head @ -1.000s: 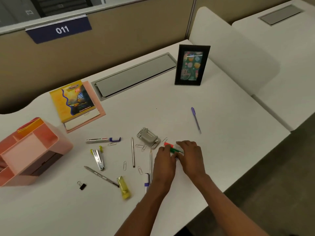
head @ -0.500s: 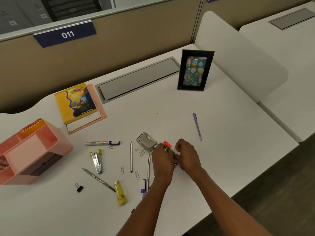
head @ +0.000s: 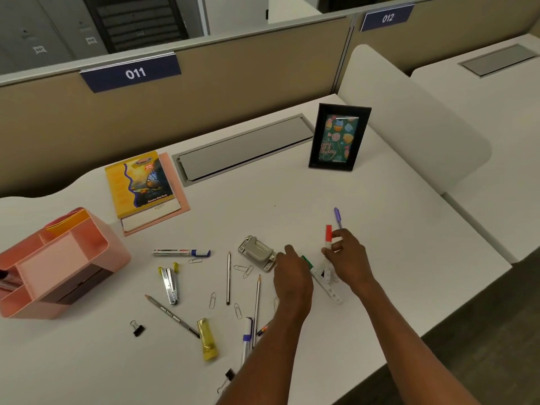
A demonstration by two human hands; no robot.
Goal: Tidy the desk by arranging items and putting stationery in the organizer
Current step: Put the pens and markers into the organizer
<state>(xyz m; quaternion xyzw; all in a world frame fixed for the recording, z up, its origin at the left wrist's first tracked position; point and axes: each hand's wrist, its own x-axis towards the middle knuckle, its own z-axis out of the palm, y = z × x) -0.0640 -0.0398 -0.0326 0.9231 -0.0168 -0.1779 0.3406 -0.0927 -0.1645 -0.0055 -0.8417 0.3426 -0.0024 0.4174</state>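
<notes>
**Markers in hand, organizer well off to the left**

My right hand is closed on the red-capped marker, pinching its white barrel just below the cap so that it stands nearly upright above the bench. My left hand is curled down over the green-capped marker; the green cap peeps out beside my knuckles and a white barrel runs out toward the lower right, but I cannot tell whether my fingers are truly gripping it or only resting on it.

These markers should be light, stiff and smooth, so I judge a pinch at mid-barrel is best: holding by the cap risks it pulling off, and two round barrels in one fist could roll against each other and slip.

The pink organizer sits at the far left edge of the bench, well apart from my hands, its open compartments facing up. Between it and me the loose stationery is scattered: a blue-capped marker, a small stapler, two pencils lying upright in view, a dark pencil on a slant, a yellow highlighter, a black binder clip, several paper clips and a grey hole punch just beside my left hand. A purple pen lies just beyond my right hand.

The paper clips will be the fiddly ones, thin and flat on a smooth surface; I expect to slide them to the edge or nip them with fingernails. The notebook and picture frame stand farther back.
</notes>
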